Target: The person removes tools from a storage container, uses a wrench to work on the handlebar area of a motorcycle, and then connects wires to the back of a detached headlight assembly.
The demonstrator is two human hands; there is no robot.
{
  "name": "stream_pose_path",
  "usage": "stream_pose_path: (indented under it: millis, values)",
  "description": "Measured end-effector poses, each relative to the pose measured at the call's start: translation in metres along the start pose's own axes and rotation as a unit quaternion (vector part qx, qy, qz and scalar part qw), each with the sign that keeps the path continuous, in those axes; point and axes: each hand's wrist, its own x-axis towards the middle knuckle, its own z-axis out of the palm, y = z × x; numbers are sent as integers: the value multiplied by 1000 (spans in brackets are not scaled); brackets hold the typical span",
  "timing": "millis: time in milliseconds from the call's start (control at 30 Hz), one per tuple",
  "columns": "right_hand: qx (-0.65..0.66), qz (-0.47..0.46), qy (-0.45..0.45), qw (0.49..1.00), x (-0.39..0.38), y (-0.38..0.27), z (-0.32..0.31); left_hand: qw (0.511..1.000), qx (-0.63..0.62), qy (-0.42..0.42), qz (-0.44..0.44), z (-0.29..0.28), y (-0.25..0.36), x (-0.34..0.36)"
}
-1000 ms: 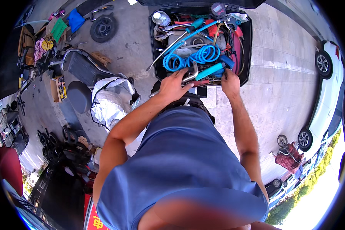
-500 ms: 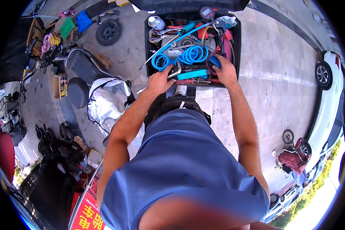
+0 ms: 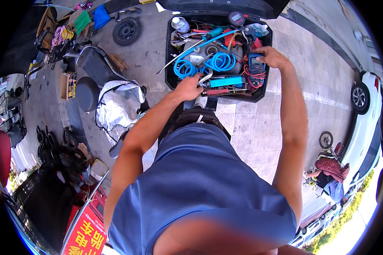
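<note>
A black toolbox [image 3: 169, 80] with its lid up lies in front of me, full of tools. At its right side my right hand [image 3: 273, 58] has its fingers closed on the upper edge of a blue and dark multimeter [image 3: 256, 66]. Red test leads [image 3: 256, 80] lie over the meter's lower part. My left hand [image 3: 189, 88], at the box's near left edge, has its fingers curled round a bent silver metal bar [image 3: 207, 77]; the rest of the bar is hidden. Between the hands are a coiled blue hose [image 3: 221, 62] and a turquoise block-shaped thing [image 3: 228, 81].
In the box's far corners stand a clear bottle [image 3: 180, 25] and a round gauge [image 3: 236, 18]. To the left are a loose wheel [image 3: 127, 31], a dark seat [image 3: 98, 63] and a silvery cover [image 3: 117, 104]. A white car [image 3: 364, 136] stands at right, near another person [image 3: 326, 179].
The multimeter has turned face up, its screen and red leads now showing. My right hand has shifted to its upper right edge. The left hand stays at the bent bar.
</note>
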Motion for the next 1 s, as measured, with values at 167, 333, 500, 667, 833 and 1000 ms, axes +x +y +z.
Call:
stream_pose_path:
  millis: [167,333,500,667,833,1000]
  values:
    - [163,-46,33,985,-41,-30,-40,999,-8,24,42,-2,-4,-19]
    - [174,-151,96,968,-105,-46,-100,999,-43,5,18,-15,-25,-40]
    - [233,-73,109,964,-80,-41,-62,996,-94,-12,2,-24,-36,-70]
    - [606,-13,37,794,-48,-20,41,992,-125,34,0,-33,-39,-106]
    - [774,-288,109,554,-83,21,52,986,-156,37,-50,-44,-46,-128]
    - [691,-171,164,683,-139,22,4,993,-92,40,-57,-49,-43,-124]
